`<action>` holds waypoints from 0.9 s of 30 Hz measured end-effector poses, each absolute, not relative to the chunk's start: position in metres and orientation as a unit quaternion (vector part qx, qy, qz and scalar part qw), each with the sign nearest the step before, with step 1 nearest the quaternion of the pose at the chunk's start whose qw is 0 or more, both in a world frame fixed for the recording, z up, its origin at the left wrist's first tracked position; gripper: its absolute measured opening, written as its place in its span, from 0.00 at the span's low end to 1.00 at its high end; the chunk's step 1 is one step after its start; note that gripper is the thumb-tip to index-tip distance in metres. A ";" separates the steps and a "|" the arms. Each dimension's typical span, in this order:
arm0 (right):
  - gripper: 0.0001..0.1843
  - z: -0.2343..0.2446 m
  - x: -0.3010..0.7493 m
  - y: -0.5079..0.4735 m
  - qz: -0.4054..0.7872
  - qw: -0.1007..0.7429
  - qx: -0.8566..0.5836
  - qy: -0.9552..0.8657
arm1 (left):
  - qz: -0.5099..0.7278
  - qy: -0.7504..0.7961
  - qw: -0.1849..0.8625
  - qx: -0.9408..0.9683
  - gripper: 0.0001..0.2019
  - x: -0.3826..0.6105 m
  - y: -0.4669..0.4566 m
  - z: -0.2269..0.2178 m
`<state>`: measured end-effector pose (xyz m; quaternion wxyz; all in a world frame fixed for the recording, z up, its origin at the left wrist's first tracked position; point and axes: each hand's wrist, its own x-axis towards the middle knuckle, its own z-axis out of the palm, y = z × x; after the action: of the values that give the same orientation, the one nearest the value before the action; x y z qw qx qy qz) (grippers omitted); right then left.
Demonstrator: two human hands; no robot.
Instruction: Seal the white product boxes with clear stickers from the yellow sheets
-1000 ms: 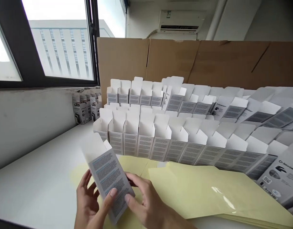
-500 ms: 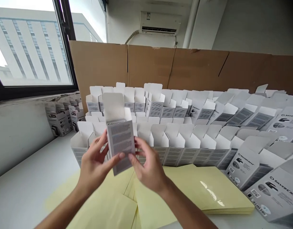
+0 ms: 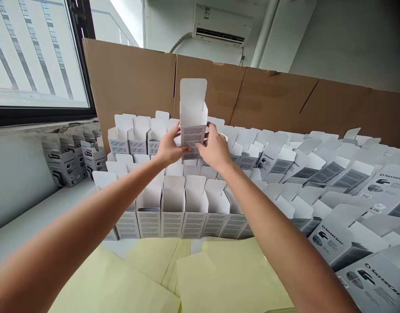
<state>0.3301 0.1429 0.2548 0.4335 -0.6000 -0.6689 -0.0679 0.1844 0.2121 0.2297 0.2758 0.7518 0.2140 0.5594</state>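
A small white carton with its top flap up is held upright between both my hands, over the back rows of boxes. My left hand grips its left side, thumb across the printed front. On the right side, my right hand closes on it the same way. Below my arms stands a front row of open white boxes with grey printed text. One box at the left of that row shows something dark and flat inside. Whether the held carton contains anything is hidden.
Yellow paper sheets lie across the white table in front. Boxes lettered SILVERCREST crowd the right. More printed boxes line the left wall. A tall brown cardboard sheet rises behind the rows, below an air conditioner.
Both hands have carried the carton up and away from me, from above the yellow sheets to over the back rows. The camera view has shifted slightly.
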 end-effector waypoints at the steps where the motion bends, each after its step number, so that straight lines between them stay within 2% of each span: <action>1: 0.29 0.254 0.332 0.145 -0.074 0.423 -0.607 -0.668 | 0.559 0.207 0.269 0.756 0.34 0.186 0.217 0.228; 8: 0.14 0.246 0.335 0.149 -0.062 0.365 -0.641 -0.672 | 0.528 0.258 0.270 0.763 0.34 0.185 0.230 0.210; 13: 0.11 0.244 0.336 0.151 -0.062 0.350 -0.651 -0.671 | 0.520 0.267 0.282 0.761 0.35 0.185 0.227 0.205; 20: 0.08 0.249 0.342 0.147 -0.081 0.375 -0.643 -0.663 | 0.518 0.220 0.301 0.770 0.36 0.191 0.231 0.210; 27: 0.06 0.243 0.342 0.150 -0.083 0.329 -0.664 -0.667 | 0.471 0.284 0.271 0.790 0.33 0.188 0.236 0.198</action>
<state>0.3418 0.1501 0.2431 0.3287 -0.6638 -0.6667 -0.0826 0.1878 0.2356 0.1977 0.2714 0.7900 0.2838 0.4709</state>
